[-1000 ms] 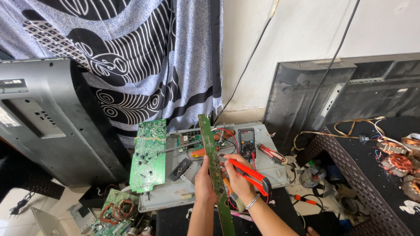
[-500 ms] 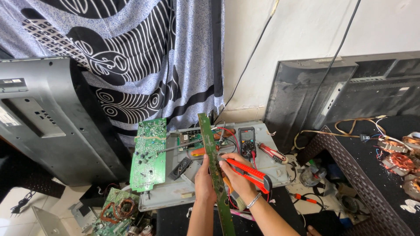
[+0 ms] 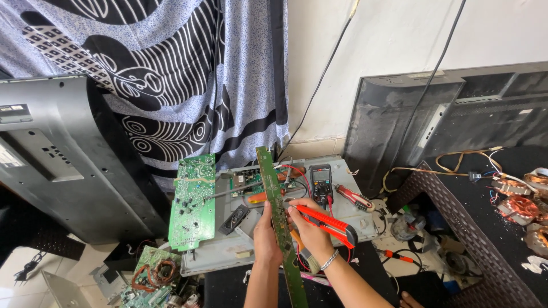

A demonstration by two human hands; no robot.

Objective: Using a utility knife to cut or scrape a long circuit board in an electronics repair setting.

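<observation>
Holding the narrow green circuit strip upright over the tabletop's front edge, the left hand is wrapped around it; the right hand grips a red utility knife, its tip at the strip. Scraping seems in hand; next needs steady, light pressure.

1. I am in a small electronics repair workshop, set up on the floor of a room.
2. Two grey flat-screen television back shells lean against the wall.
3. A bare green circuit board leans on the left edge of a grey metal chassis plate.
4. A black handheld multimeter and a red-handled screwdriver lie near the plate's far right corner.
5. Copper wire coils and loose cables litter the dark woven table.
</observation>
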